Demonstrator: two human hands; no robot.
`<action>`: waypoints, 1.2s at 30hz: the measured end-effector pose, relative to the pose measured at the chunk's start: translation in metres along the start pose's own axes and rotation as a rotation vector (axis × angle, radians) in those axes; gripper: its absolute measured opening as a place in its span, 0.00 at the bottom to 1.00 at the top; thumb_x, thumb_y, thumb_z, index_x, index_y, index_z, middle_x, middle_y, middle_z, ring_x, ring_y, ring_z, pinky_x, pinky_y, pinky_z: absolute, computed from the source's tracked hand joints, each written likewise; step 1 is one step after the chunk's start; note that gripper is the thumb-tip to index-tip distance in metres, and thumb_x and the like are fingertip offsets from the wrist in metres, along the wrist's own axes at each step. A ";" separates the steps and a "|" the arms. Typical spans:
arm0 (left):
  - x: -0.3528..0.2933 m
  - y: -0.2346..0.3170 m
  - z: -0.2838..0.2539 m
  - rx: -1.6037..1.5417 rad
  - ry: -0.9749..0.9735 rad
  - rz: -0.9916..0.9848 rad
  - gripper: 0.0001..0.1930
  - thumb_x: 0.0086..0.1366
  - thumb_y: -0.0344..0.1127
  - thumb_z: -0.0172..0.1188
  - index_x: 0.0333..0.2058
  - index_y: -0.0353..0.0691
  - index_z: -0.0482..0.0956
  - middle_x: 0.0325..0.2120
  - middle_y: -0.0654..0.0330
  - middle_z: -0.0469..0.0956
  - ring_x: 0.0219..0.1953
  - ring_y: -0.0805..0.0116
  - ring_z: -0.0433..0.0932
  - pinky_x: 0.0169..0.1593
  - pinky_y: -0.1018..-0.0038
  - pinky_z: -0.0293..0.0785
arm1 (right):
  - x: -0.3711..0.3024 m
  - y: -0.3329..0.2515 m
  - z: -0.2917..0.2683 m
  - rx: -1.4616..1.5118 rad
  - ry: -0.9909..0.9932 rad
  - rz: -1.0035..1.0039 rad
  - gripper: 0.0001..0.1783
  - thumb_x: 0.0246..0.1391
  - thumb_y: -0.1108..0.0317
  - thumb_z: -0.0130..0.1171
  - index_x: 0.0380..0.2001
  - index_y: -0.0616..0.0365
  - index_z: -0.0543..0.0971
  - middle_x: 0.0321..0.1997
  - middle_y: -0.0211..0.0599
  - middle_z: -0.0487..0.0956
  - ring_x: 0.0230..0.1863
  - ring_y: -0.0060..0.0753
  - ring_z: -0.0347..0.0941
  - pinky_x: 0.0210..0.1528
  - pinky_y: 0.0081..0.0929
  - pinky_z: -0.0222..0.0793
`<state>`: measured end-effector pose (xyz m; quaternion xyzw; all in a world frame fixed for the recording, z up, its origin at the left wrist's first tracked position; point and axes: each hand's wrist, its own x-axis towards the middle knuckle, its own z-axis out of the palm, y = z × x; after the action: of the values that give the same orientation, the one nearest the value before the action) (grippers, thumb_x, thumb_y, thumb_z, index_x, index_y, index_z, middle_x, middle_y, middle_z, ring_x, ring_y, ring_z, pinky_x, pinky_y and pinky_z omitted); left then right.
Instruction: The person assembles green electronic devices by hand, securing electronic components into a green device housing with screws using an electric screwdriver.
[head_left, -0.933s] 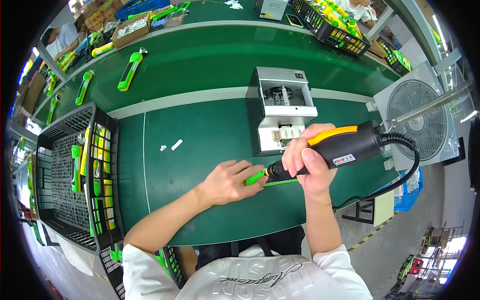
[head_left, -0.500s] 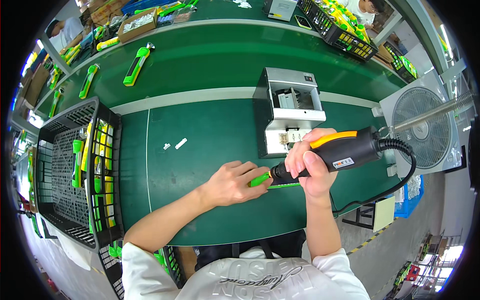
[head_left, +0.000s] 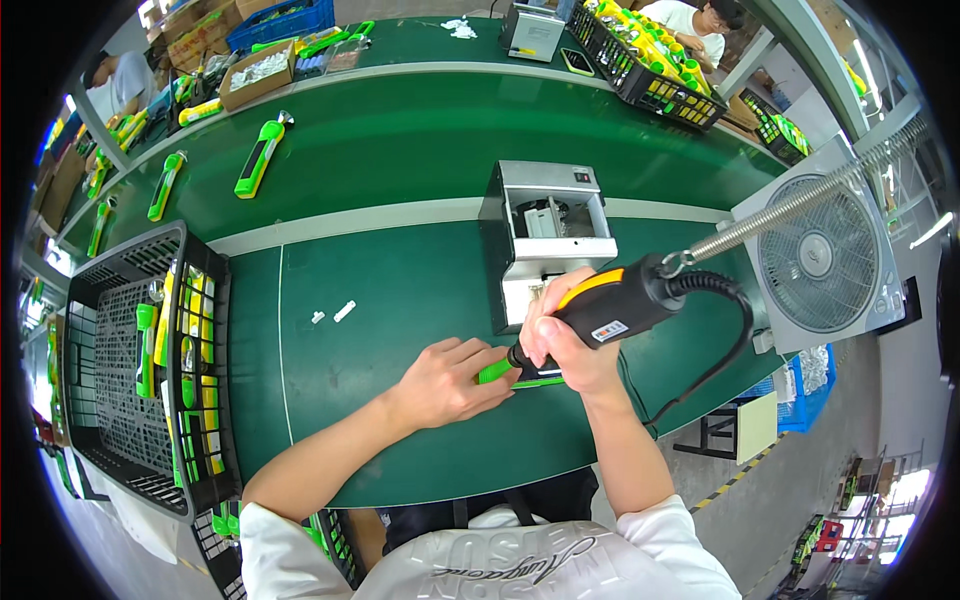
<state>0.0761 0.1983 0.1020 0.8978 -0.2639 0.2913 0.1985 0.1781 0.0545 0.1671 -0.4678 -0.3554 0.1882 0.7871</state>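
Note:
My left hand [head_left: 447, 382] lies on the green table with its fingers closed round a green flashlight body [head_left: 495, 372], pressing it to the surface. Part of that body, with a dark strip on top, shows between my hands. In my right hand [head_left: 572, 352] is a black electric screwdriver [head_left: 628, 305] with an orange strip, held at a slant. Its nose meets the flashlight body beside my left fingers; the bit's very tip is hidden. Just beyond my right hand stands a silver and black screw feeder [head_left: 560, 248], its front partly covered by that hand.
A black crate [head_left: 207, 490] holding green and yellow flashlights stands at the left. Two small white pieces [head_left: 344, 311] lie on the table. Further flashlights [head_left: 262, 160] rest on the green belt behind. A coil spring [head_left: 765, 222] suspends the screwdriver; a fan [head_left: 818, 255] stands at the right.
The screwdriver's rear end has swung left and up, so the tool stands steeper, its nose still at the flashlight body. The whole view has shifted slightly. My left hand keeps its grip.

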 end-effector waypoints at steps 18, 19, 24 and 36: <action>0.000 0.003 0.003 0.018 0.061 0.033 0.10 0.54 0.40 0.63 0.34 0.46 0.77 0.39 0.62 0.77 0.32 0.69 0.76 0.29 0.73 0.71 | -0.015 -0.005 -0.010 0.041 0.053 -0.086 0.16 0.51 0.76 0.55 0.44 0.60 0.65 0.20 0.32 0.67 0.15 0.25 0.62 0.20 0.27 0.64; -0.006 0.006 0.002 0.017 0.077 0.039 0.09 0.55 0.39 0.62 0.33 0.44 0.78 0.39 0.61 0.77 0.33 0.67 0.76 0.26 0.73 0.72 | -0.018 -0.009 -0.005 -0.046 0.054 -0.185 0.18 0.51 0.75 0.54 0.45 0.61 0.64 0.19 0.32 0.67 0.15 0.24 0.62 0.20 0.26 0.63; -0.030 0.047 -0.035 0.024 0.121 -0.061 0.09 0.54 0.34 0.63 0.34 0.39 0.79 0.39 0.55 0.76 0.36 0.64 0.76 0.21 0.74 0.75 | -0.045 -0.050 -0.028 0.224 -0.053 -0.348 0.21 0.55 0.64 0.59 0.47 0.61 0.65 0.16 0.26 0.66 0.14 0.19 0.58 0.17 0.17 0.58; -0.173 0.234 -0.126 0.157 0.338 -0.883 0.16 0.45 0.29 0.72 0.35 0.41 0.81 0.40 0.57 0.81 0.37 0.58 0.80 0.36 0.69 0.78 | -0.086 -0.049 -0.073 0.225 0.056 -0.189 0.17 0.54 0.68 0.53 0.44 0.64 0.65 0.18 0.28 0.62 0.17 0.19 0.58 0.25 0.19 0.55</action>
<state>-0.2345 0.1419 0.1355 0.8765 0.2015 0.3399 0.2750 0.1716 -0.0673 0.1543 -0.3463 -0.3524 0.1387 0.8583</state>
